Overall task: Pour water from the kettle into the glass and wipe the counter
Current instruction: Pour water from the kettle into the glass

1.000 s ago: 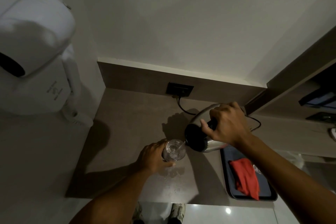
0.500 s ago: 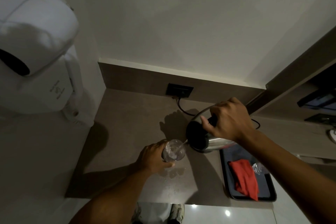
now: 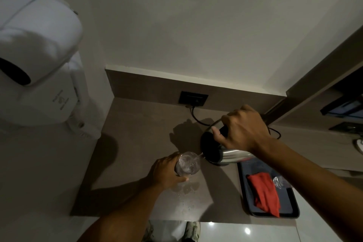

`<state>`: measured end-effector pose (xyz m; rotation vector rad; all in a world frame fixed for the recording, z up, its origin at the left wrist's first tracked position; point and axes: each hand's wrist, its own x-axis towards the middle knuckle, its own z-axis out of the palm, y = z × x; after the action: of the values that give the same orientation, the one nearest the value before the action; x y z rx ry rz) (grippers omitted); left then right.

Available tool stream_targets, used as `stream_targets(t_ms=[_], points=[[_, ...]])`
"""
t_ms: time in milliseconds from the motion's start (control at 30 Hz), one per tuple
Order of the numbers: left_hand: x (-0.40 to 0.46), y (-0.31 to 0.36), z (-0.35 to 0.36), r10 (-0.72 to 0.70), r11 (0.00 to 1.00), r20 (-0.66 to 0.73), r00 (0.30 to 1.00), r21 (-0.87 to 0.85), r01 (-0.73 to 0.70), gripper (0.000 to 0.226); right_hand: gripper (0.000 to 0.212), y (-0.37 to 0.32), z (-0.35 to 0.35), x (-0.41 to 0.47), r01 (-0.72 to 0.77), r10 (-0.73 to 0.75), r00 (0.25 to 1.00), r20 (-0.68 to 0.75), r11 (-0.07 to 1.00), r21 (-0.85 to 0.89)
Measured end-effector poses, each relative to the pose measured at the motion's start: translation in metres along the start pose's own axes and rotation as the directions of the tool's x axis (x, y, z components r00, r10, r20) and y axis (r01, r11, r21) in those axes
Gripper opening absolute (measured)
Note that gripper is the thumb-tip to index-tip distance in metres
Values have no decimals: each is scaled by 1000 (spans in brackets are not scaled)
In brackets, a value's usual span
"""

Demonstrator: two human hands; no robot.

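My right hand (image 3: 242,127) grips the black handle of a steel kettle (image 3: 231,156), which is tipped to the left. A thin stream of water runs from its spout into a clear glass (image 3: 188,164). My left hand (image 3: 165,171) is wrapped around that glass and holds it on the brown counter (image 3: 137,143). Water drops lie on the counter just in front of the glass. A red cloth (image 3: 264,192) lies folded on a dark tray (image 3: 294,212) at the right.
A second clear glass (image 3: 280,181) lies on the tray beside the cloth. A black wall socket (image 3: 193,98) with a cable sits at the back. A white wall-mounted appliance (image 3: 37,55) hangs at the left. The counter's front edge runs below my arms.
The kettle has tipped a little further and stays over the glass, with water still running. Both hands hold their grips; the view has shifted slightly.
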<state>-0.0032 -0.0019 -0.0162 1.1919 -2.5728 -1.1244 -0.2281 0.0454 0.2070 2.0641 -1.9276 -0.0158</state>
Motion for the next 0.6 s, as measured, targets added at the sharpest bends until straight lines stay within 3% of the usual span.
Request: stream_targets(t_ms=[600], points=[[-2,1,1,-66,997,31,997,37,65,96,54,-8,-4,9,11,-10,999,44,1000,-24]])
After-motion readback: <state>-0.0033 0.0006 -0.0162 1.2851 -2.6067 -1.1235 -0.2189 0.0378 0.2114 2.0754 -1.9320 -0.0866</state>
